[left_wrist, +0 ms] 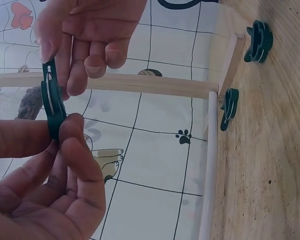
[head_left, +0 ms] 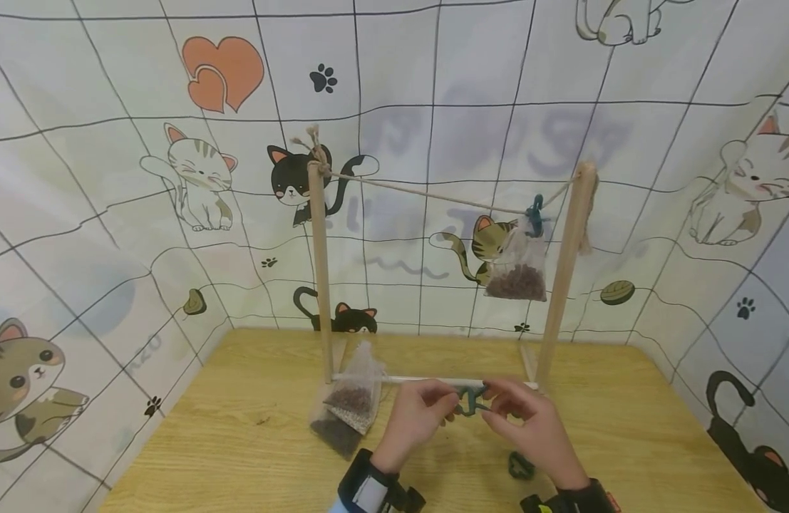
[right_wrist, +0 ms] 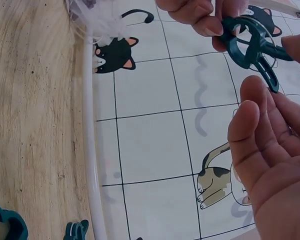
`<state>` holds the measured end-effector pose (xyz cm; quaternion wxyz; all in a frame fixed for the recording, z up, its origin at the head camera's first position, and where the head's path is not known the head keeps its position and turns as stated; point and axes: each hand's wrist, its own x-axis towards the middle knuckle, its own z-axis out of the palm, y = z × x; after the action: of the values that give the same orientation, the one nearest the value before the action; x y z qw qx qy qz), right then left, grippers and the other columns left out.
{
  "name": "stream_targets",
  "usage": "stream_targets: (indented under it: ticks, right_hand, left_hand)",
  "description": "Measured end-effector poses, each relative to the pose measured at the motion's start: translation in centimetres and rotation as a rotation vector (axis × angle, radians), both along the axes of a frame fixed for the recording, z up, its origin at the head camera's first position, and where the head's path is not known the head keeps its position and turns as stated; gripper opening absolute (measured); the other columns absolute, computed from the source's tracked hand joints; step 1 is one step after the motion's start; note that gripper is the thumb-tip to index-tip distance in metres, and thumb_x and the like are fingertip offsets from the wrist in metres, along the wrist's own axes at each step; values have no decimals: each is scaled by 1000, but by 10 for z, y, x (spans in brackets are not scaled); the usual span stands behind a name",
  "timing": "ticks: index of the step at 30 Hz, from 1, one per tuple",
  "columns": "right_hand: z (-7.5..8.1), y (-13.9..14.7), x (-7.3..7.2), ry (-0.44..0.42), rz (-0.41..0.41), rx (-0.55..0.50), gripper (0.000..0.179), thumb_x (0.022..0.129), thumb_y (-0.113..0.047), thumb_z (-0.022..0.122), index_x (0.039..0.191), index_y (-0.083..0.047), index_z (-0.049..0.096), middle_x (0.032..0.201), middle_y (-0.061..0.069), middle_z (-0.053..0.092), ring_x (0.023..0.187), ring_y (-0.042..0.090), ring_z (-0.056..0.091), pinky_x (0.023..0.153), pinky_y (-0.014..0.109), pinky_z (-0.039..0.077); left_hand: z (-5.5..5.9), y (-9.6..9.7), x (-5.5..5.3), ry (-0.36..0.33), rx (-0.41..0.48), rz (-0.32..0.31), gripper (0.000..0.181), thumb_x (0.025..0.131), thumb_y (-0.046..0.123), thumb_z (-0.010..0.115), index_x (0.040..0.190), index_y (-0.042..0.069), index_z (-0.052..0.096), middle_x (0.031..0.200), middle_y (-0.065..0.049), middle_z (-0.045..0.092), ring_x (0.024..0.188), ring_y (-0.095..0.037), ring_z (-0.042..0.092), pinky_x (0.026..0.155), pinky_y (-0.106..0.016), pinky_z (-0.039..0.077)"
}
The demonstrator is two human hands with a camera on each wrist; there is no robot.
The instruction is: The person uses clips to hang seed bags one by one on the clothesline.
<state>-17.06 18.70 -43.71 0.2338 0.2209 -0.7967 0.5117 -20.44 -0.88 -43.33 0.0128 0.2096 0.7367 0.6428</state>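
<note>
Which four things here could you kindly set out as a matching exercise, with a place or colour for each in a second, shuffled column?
Column 1
1. Held clip
2. Rope
3. Heart print
4. Overlapping mesh bags

Column 2
A. On the wall covering
B. On the table
C. Dark green
D. Strung between the wooden posts

Right pairs: 1-C; 2-D; 3-A; 4-B

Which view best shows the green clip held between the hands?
The right wrist view: the green clip appears large, its rounded frame and handles visible. The left wrist view shows it edge-on; the head view shows it small.
</note>
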Motion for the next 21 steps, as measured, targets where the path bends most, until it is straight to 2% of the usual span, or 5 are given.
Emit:
stream_targets:
  ticks: [8,12,14,17,21]
  right_hand:
    - [-3,2,0,50,-57,2,32,73,1,72,103,-7,66,82,3,66,68,7,60,58,26,50]
    - [-4,3,-1,30,-80,-11,26,75,-5,72,99,-13,68,80,-3,67,67,7,61,56,28,50]
    - [-4,3,-1,-6,-96,-13,22,76,-8,73,97,-14,69,80,-5,68,68,7,61,58,29,51]
    - [-3,3,1,-78,-114,-12,18,77,-14,73,94,-15,69,81,-5,69,69,7,63,60,30,52]
    - [-2,3,2,-147,-111,-5,11,79,-20,71,89,-16,69,76,-6,68,63,8,62,58,29,52]
  left_hand:
    - [1,2,-1,-100,-5,-42,17,86,23,63,91,8,70,75,-8,68,62,-13,60,56,-28,50]
    - [-2,0,-4,-8,-114,2,18,88,27,61,93,12,70,79,0,68,67,-7,59,60,-26,49]
    - [-4,-5,-6,92,-199,78,20,90,28,59,97,13,70,82,2,67,69,-5,57,60,-24,47]
    - [-4,-17,-13,278,-326,261,23,91,26,56,105,11,67,92,-1,66,76,-8,57,63,-23,45]
    - [-7,-40,-28,417,-454,490,27,91,21,55,111,4,63,103,-11,64,90,-23,59,72,-33,49]
